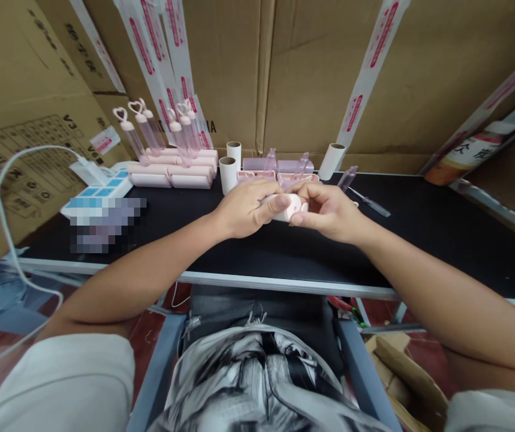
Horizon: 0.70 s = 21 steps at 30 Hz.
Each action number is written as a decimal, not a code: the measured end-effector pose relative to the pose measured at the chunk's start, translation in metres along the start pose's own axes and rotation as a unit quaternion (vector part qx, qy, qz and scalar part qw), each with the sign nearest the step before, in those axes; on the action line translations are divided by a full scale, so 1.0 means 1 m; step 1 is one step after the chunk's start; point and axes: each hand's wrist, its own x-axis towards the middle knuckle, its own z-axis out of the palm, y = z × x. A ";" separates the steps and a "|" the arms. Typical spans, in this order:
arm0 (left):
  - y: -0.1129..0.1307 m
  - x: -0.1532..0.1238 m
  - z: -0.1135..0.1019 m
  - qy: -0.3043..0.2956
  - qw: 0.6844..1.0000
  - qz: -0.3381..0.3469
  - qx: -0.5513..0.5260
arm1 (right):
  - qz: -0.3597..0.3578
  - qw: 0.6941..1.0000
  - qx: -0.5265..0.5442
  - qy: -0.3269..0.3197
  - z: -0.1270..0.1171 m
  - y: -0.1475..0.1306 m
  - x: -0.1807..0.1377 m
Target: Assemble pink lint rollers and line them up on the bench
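My left hand is closed around a short pale pink-and-white cylinder, held above the table's middle. A small dark spot shows on its near end face. My right hand pinches the same end, its thumb and bent fingers pressed to it; part of the cylinder is hidden by the fingers. Just behind my hands lie pink open cases and clear purplish plastic parts. White cardboard-like tubes stand left of them, and another white tube stands to the right.
At the back left, pink cylinders lie in a block, with several clear tubes with heart-shaped loops upright among them. A power strip with a white cable is at left. A screwdriver lies right; a bottle stands beyond.
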 end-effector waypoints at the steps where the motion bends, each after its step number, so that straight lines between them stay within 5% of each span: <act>1: 0.002 0.000 -0.001 0.001 1.000 -0.013 0.003 | -0.014 1.000 -0.019 0.000 0.000 0.000 -0.001; 14: -0.023 0.005 0.007 -0.077 0.992 -0.058 0.080 | 0.079 0.992 0.095 -0.025 0.012 0.015 -0.001; 21: -0.023 0.006 0.006 -0.029 0.987 -0.018 0.157 | 0.011 0.997 0.074 0.018 0.017 0.024 -0.002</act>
